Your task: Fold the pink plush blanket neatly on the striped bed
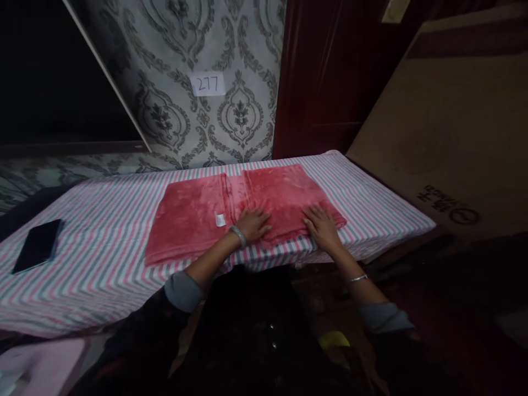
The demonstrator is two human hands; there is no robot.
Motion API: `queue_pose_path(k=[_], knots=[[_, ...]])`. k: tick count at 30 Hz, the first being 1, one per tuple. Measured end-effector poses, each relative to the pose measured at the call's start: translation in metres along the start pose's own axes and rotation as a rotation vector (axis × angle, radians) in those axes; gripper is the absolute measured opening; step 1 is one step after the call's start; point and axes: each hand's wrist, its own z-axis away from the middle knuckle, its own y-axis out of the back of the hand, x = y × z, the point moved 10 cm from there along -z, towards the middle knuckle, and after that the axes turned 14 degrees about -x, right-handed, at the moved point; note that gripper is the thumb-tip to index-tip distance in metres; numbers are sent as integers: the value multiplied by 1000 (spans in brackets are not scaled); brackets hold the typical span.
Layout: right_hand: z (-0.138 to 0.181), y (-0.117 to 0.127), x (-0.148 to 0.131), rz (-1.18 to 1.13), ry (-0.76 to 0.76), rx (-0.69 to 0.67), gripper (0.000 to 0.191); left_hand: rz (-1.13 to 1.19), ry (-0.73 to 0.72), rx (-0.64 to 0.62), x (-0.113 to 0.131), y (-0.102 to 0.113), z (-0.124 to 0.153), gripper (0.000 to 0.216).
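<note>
A red fleece cloth (193, 214) lies folded flat on a striped table cover (103, 242), with a small white label (220, 219) near its middle. My left hand (252, 224) rests flat on the cloth's near middle, fingers stretched out. My right hand (320, 224) lies flat on the cloth's near right corner, fingers spread. Both hands press on the right half of the cloth, which looks thicker than the left half. Each wrist wears a bracelet.
A dark phone (38, 245) lies on the cover at the far left. A paper tag reading 277 (208, 84) hangs on the patterned wall behind. A dark red door (330, 71) and a large cardboard box (454, 121) stand to the right.
</note>
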Motion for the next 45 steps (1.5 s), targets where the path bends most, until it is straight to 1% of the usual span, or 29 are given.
queue_pose_path(k=[3,6,10,15,18,21,23,26,28,30,33,38,41,45], knots=[[14,0,-15,-91,110,38,51,50,-9,122,7,-4,30,56],[24,3,-25,-138,178,79,49,116,10,183,9,-15,47,60],[24,5,-43,-117,224,63,48,169,22,229,11,-21,50,54],[14,0,-76,-97,337,31,42,169,14,247,16,-22,44,64],[7,-1,-81,-165,380,65,35,180,-15,270,19,-23,40,66],[-1,-1,-76,-262,395,74,31,243,-70,337,18,-20,34,64],[-5,0,-70,-330,387,64,29,302,-120,404,17,-16,31,62],[-7,3,-65,-417,377,66,28,375,-206,507,19,-7,29,56],[-4,6,-64,-468,381,88,28,405,-240,549,19,0,29,50],[0,9,-61,-503,382,118,30,419,-239,555,19,8,29,46],[5,13,-50,-504,363,138,36,397,-213,528,16,20,26,44],[5,25,-20,-442,348,142,40,253,-169,506,14,45,24,37],[1,28,-6,-398,374,94,39,163,-160,484,14,53,24,31],[-6,24,1,-333,399,-12,40,82,-174,481,14,60,26,25]])
